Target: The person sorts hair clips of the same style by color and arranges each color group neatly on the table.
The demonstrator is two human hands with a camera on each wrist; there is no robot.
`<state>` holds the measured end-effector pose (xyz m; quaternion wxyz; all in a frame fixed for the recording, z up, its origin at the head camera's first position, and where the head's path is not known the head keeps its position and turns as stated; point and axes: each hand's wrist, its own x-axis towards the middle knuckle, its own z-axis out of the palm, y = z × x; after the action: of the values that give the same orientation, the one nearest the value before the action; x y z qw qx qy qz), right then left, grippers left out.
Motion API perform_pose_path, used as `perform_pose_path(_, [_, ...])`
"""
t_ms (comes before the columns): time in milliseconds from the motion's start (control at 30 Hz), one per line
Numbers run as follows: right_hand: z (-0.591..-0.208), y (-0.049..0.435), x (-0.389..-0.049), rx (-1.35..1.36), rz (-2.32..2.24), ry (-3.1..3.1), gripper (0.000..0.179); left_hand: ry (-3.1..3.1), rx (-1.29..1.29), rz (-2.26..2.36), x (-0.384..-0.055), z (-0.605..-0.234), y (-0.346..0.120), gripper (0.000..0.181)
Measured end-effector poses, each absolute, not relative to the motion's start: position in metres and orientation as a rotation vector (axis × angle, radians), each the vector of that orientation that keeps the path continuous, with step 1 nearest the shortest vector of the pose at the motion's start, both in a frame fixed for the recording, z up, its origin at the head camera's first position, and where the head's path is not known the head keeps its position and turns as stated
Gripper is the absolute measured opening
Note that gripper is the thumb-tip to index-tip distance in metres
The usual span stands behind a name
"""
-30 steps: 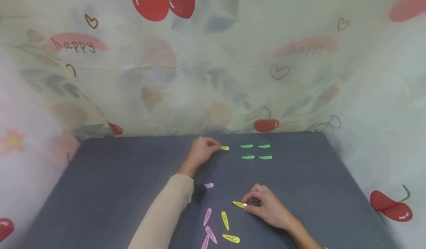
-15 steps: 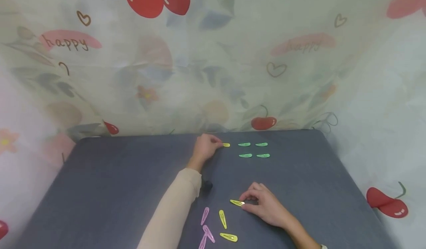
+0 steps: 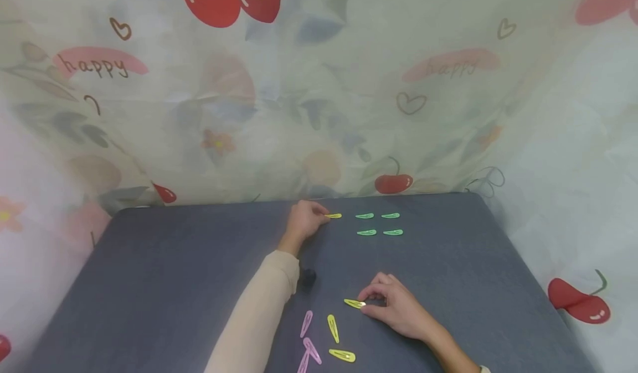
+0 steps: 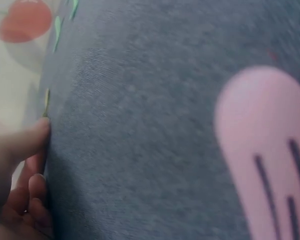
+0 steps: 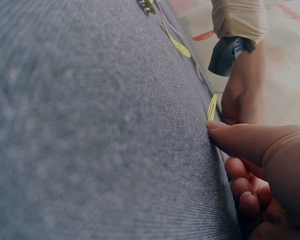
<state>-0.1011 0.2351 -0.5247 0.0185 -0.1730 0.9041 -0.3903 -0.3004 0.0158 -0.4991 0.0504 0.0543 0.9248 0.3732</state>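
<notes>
At the far side of the table, my left hand [image 3: 305, 219] pinches one end of a yellow snap hair clip [image 3: 334, 216]. That clip lies left of several green hair clips [image 3: 366, 232], set out in two rows. In the left wrist view its thin edge shows just past the fingertips. Closer in, my right hand [image 3: 399, 308] pinches another yellow hair clip [image 3: 354, 304] between thumb and fingers, low over the cloth. A large pink hair clip [image 4: 265, 125] fills the right side of the left wrist view.
Two loose yellow hair clips [image 3: 342, 355] and several pink ones [image 3: 306, 324] lie near the front middle, two of the pink ones touching. The dark grey table [image 3: 164, 284] ends at a printed curtain [image 3: 299, 113]. A black wrist camera [image 3: 308, 279] sits under my left wrist.
My left hand shifts the yellow clip slightly right, then a little back left, and the clip now tilts slightly. My left forearm covers a pink clip seen earlier. My right hand stays put.
</notes>
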Motion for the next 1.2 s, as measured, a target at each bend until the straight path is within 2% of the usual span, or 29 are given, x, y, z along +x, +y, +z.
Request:
perform_pose_path(467, [-0.5243,0.2353,-0.1009,-0.552,-1.2,2.816,0.019,2.766,0.105,1.138,-0.3004,-0.4921,0.0163,0.013])
perform_pose_path(900, [-0.5238,0.2359,-0.1013,-0.556,-1.2,2.807,0.016,2.755,0.121,1.144,-0.3007,-0.4914,0.015,0.015])
perform_pose_path(1200, [-0.5239,0.2352,-0.1009,-0.552,-1.177,2.839,0.02,2.703,0.165,1.158,-0.3025,-0.4902,0.0086,0.015])
